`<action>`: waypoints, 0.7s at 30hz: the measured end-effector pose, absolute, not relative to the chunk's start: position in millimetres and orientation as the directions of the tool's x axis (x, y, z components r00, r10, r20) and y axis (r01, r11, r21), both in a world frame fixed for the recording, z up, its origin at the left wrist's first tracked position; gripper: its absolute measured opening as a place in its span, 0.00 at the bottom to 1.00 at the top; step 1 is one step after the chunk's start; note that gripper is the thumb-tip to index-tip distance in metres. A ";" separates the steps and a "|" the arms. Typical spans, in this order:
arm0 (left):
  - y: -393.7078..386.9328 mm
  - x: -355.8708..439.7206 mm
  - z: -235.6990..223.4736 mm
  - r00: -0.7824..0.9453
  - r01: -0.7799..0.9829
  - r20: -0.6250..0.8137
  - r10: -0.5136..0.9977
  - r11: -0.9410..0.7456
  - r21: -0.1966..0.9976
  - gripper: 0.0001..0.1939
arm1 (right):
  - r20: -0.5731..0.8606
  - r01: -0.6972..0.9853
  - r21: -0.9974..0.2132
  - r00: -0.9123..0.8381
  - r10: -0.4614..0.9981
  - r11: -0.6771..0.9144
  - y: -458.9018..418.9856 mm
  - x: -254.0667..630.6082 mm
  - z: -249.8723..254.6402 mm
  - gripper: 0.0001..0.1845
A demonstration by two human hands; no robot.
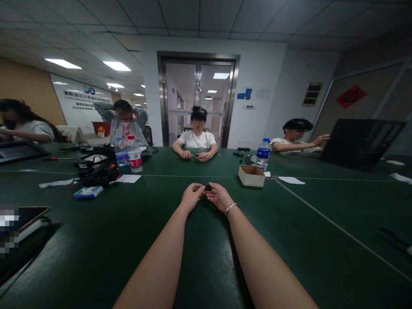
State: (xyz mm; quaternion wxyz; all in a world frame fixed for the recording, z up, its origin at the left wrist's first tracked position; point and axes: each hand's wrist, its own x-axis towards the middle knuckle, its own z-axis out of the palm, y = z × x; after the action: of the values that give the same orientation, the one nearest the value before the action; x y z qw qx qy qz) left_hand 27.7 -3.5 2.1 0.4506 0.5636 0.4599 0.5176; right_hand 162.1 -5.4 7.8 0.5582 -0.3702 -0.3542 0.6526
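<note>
A red-capped bottle [134, 155] stands beside a blue-capped bottle [121, 154].

A dark green surface [206, 249]; small black object [208, 187]; silver bracelet [231, 208]; off-white box [252, 179], brown inside; red-capped bottle [134, 152].

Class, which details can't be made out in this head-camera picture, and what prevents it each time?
All in the head view:
- Small black object: what it is; tiny, partly covered by the right hand's fingers.
- Left hand: whether it pinches that object; contact too small.
- Open box: its full inside; near wall blocks part.
- Red-capped bottle: label's fine print; too small, blurred.
- Dark item, far right: blurred, cut by the picture's edge.
</note>
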 end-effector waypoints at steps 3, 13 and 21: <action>-0.5 28.0 -0.8 0.059 0.082 0.159 0.986 -0.163 0.983 0.14 | -0.095 -0.462 -0.877 -0.101 0.990 -0.131 -6.5 161.8 8.7 0.05; 0.3 27.5 -3.1 0.062 0.053 0.191 0.980 -0.195 0.979 0.10 | -0.078 -0.458 -0.881 -0.099 0.992 -0.116 -6.1 162.1 7.9 0.03; -0.1 26.7 -3.0 0.072 0.071 0.207 0.976 -0.212 0.975 0.10 | -0.080 -0.462 -0.879 -0.100 0.992 -0.117 -7.6 161.5 9.5 0.03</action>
State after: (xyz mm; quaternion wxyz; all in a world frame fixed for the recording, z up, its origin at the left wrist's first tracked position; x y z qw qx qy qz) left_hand 26.7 -0.1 -3.0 0.4401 0.5850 0.4475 0.5136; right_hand 161.5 -7.6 9.5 0.5596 -0.3698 -0.3580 0.6495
